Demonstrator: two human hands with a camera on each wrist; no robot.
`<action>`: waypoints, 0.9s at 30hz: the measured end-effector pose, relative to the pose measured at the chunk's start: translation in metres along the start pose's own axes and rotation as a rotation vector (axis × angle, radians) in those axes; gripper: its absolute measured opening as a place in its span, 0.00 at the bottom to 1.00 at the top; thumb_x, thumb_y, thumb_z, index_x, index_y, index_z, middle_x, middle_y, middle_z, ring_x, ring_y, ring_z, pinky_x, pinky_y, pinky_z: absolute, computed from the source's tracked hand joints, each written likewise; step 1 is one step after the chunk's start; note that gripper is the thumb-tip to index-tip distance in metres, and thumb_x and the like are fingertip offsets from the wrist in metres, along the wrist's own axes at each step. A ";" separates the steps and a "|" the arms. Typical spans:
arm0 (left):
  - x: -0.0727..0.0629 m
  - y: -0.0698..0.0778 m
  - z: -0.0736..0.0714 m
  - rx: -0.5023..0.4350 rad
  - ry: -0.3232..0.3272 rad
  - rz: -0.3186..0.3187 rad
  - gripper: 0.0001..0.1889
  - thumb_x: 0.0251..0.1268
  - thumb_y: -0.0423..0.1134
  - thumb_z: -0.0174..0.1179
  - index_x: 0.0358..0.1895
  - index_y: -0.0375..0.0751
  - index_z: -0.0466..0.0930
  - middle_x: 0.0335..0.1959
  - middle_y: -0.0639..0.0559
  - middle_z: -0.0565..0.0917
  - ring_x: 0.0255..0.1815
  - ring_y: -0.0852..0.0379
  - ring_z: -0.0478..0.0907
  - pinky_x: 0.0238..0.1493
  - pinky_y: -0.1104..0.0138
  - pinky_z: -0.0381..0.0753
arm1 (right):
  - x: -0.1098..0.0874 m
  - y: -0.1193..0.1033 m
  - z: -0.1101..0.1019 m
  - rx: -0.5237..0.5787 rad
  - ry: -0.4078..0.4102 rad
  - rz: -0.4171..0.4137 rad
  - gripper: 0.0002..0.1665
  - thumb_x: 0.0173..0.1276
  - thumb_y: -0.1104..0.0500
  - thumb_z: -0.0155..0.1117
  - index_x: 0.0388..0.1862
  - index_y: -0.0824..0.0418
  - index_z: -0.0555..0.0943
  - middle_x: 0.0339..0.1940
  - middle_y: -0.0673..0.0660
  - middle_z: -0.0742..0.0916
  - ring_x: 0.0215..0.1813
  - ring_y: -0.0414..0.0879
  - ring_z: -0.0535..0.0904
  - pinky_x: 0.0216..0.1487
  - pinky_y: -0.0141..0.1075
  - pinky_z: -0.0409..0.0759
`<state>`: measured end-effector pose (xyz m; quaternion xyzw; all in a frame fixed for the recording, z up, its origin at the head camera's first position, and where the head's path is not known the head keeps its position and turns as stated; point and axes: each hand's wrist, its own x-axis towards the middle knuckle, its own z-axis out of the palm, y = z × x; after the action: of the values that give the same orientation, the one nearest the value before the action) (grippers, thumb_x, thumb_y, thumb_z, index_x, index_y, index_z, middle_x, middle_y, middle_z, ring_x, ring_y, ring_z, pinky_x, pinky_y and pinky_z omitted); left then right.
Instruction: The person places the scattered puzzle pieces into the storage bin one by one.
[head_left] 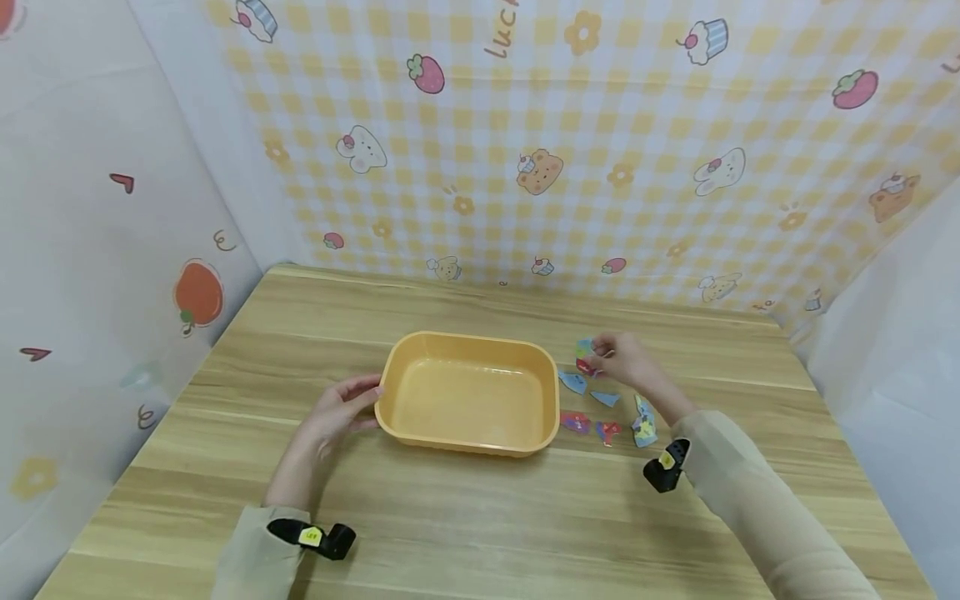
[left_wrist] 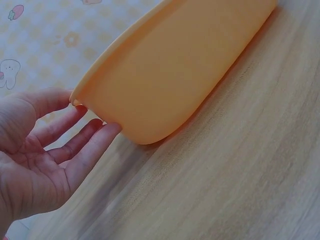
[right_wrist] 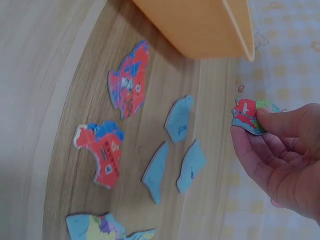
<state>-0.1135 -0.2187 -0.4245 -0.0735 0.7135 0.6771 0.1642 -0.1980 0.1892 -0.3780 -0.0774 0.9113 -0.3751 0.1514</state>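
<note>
An orange-yellow plastic tub [head_left: 467, 450] stands on the wooden table, nothing inside it. My left hand [head_left: 343, 412] grips its left end, thumb at the rim and fingertips against the outer wall below. Off the tub's right side, my right hand [head_left: 626, 362] pinches a red, green and blue map puzzle piece [right_wrist: 246, 112] between thumb and fingers, held up above the table. Beneath this hand lie more puzzle pieces: plain blue ones [right_wrist: 178, 119], a red and purple one [head_left: 575, 422], a red one [head_left: 607, 432] and a yellow and blue one [head_left: 644, 422].
The wooden table [head_left: 450, 525] runs back to a yellow checked cloth [head_left: 480, 208] with cartoon prints. White cloth walls hang at the left and right. A black wrist camera [head_left: 330, 540] is strapped on the left sleeve, another [head_left: 666, 468] on the right.
</note>
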 end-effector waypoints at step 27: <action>-0.001 0.001 0.002 0.004 0.011 0.000 0.27 0.66 0.38 0.53 0.63 0.26 0.59 0.49 0.48 0.75 0.39 0.64 0.78 0.42 0.69 0.83 | 0.009 -0.044 0.023 0.046 -0.105 -0.088 0.14 0.62 0.70 0.58 0.45 0.79 0.72 0.34 0.65 0.79 0.31 0.49 0.83 0.37 0.42 0.85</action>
<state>-0.1125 -0.2167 -0.4227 -0.0768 0.7159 0.6752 0.1603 -0.1972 0.1407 -0.3648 -0.1334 0.8890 -0.3974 0.1843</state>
